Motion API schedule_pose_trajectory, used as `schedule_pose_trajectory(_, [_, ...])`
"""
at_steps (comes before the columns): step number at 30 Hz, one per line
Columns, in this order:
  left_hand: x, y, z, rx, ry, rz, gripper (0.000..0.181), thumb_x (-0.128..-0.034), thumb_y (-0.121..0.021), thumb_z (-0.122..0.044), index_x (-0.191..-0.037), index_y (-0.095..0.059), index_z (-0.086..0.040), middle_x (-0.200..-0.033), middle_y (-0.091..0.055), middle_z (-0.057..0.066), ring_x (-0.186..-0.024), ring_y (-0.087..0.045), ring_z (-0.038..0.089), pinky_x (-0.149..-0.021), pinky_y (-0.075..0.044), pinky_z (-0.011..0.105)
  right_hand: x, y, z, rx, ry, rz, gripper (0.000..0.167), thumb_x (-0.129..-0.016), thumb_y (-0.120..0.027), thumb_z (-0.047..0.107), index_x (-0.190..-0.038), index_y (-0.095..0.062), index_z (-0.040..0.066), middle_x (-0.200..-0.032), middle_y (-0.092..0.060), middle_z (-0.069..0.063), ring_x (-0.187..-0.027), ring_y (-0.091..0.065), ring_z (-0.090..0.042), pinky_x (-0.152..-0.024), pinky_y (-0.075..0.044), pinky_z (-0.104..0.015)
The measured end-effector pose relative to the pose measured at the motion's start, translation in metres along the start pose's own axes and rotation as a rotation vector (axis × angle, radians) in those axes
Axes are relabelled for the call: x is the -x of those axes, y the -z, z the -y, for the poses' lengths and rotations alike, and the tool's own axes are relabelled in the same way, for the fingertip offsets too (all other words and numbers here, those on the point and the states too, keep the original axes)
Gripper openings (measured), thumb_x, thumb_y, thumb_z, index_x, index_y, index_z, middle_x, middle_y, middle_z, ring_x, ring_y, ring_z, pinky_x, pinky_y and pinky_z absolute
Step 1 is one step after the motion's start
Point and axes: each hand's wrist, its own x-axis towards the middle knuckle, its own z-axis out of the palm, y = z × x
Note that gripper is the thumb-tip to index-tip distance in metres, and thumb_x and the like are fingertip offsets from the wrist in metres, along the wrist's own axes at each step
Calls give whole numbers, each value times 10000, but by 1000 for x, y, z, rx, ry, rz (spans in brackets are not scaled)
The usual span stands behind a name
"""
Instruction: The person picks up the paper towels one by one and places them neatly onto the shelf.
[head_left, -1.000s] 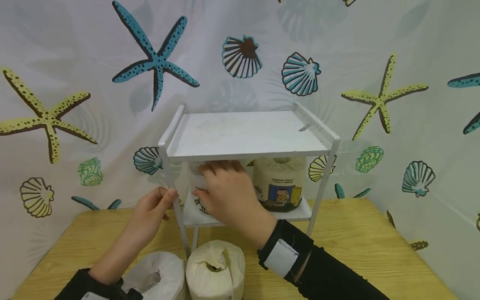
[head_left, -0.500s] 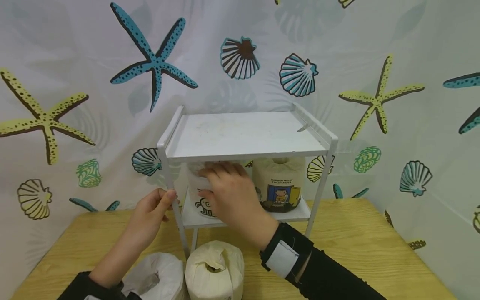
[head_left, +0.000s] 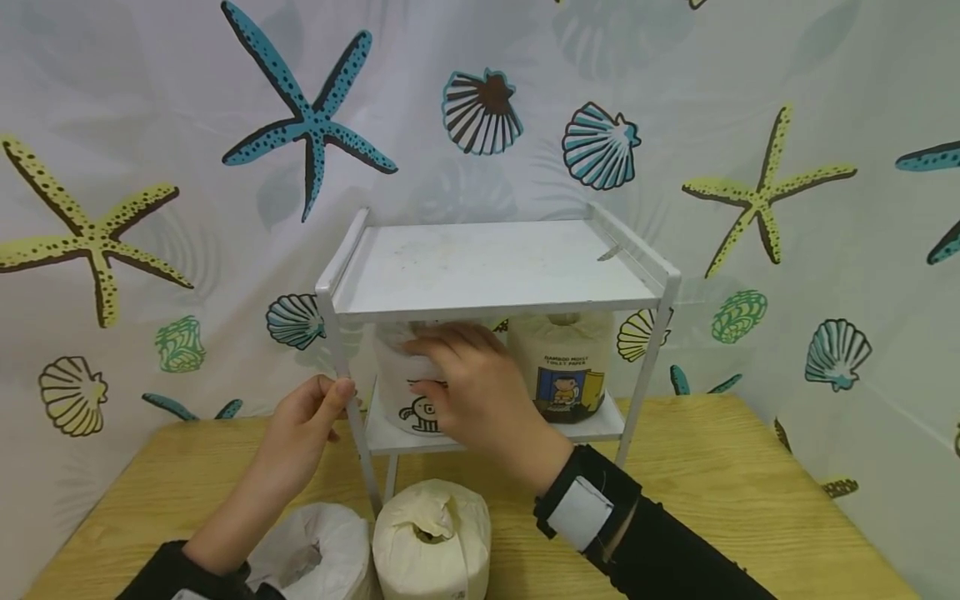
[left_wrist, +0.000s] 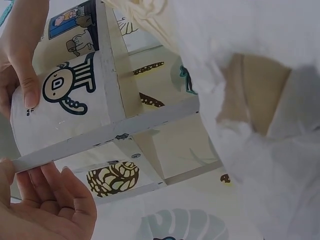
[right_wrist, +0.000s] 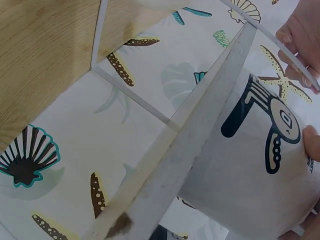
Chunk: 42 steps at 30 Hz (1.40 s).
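Observation:
A white paper-wrapped toilet roll (head_left: 393, 375) stands at the left of the small white rack's lower shelf, a dog-like cartoon printed on its front. My right hand (head_left: 487, 392) grips this roll near its top, under the upper board. Thumb and fingers of my left hand (head_left: 303, 425) pinch the rack's front left post (head_left: 335, 346). Right of the gripped roll, a cream toilet roll (head_left: 568, 367) with a coloured picture stands on the same shelf. In the right wrist view the white roll (right_wrist: 235, 185) shows its printed side, with only parts of the right hand (right_wrist: 312, 145) visible.
Before the rack, a white wrapped roll (head_left: 345, 550) and a cream wrapped roll (head_left: 431, 558) stand side by side on the wooden table (head_left: 750, 500). The rack's upper board (head_left: 495, 267) overhangs the right hand. A curtain (head_left: 487, 192) with sea prints hangs behind.
My right hand has shifted slightly right along the lower shelf with the white roll, and more of its cartoon shows. The left hand stays on the post.

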Motion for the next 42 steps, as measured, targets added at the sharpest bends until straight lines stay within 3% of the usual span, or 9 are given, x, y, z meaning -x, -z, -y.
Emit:
schedule_pose_trajectory(9, [0,0,0,-5,-9,6,292,-1063,-471,-234,-923,-539,13,-852,-528,23,-851,-502,128,-689,-473,275,5,2,-3,-20,7,-31,379,-838,-804,137,-1191,-674,90,-1226,-668,-61,-1215,-568,-245,-1087,-374,-376])
schedule_pose_trajectory(15, [-1,1,1,-14,-12,13,287,-1063,-473,-233,-923,-535,9,-853,-521,38,-842,-496,127,-681,-472,278,8,4,0,78,30,16,455,-831,-794,108,-1259,-645,87,-1328,-615,-84,-1289,-514,-270,-1072,-393,-435])
schedule_pose_trajectory(19, [0,3,1,-21,-5,31,288,-1066,-467,-242,-942,-537,8,-870,-531,45,-860,-500,144,-685,-473,286,12,9,4,124,73,-1,438,-843,-741,52,-1268,-641,82,-1318,-620,-75,-1265,-531,-266,-1021,-436,-437])
schedule_pose_trajectory(23, [-1,4,0,-26,7,45,289,-1067,-461,-246,-952,-532,10,-886,-537,58,-864,-498,148,-693,-473,289,20,16,10,157,118,-41,376,-872,-681,53,-1246,-647,62,-1277,-639,-78,-1215,-562,-260,-981,-458,-396])
schedule_pose_trajectory(29, [-1,5,0,-28,-7,48,289,-1068,-460,-239,-953,-534,17,-885,-533,61,-848,-498,136,-689,-474,285,37,29,23,138,124,-32,478,-796,-780,85,-1250,-636,51,-1315,-614,-116,-1220,-562,-262,-952,-472,-390])
schedule_pose_trajectory(33, [-1,5,1,-29,-19,44,287,-1071,-457,-232,-946,-530,16,-881,-530,60,-841,-497,132,-685,-474,283,49,32,37,118,150,-25,458,-782,-781,106,-1217,-649,50,-1305,-619,-119,-1200,-579,-254,-940,-479,-377])
schedule_pose_trajectory(35, [-1,5,1,-32,-20,42,290,-1070,-458,-237,-943,-530,13,-880,-531,60,-839,-497,132,-687,-474,282,56,31,45,109,171,-22,413,-800,-752,126,-1195,-658,54,-1280,-633,-109,-1175,-593,-244,-933,-482,-369])
schedule_pose_trajectory(39, [-1,4,2,-24,-15,40,289,-1070,-460,-240,-937,-529,7,-875,-527,51,-836,-496,127,-691,-472,283,71,24,58,114,222,-22,255,-968,-548,182,-1172,-659,78,-1211,-662,-74,-1113,-620,-214,-914,-498,-346])
schedule_pose_trajectory(42, [0,3,2,-14,-13,41,285,-1070,-459,-237,-935,-525,6,-874,-521,46,-834,-494,124,-691,-468,282,81,17,66,176,262,-33,306,-1040,-402,231,-1131,-667,108,-1136,-681,-34,-1033,-641,-169,-864,-515,-303])
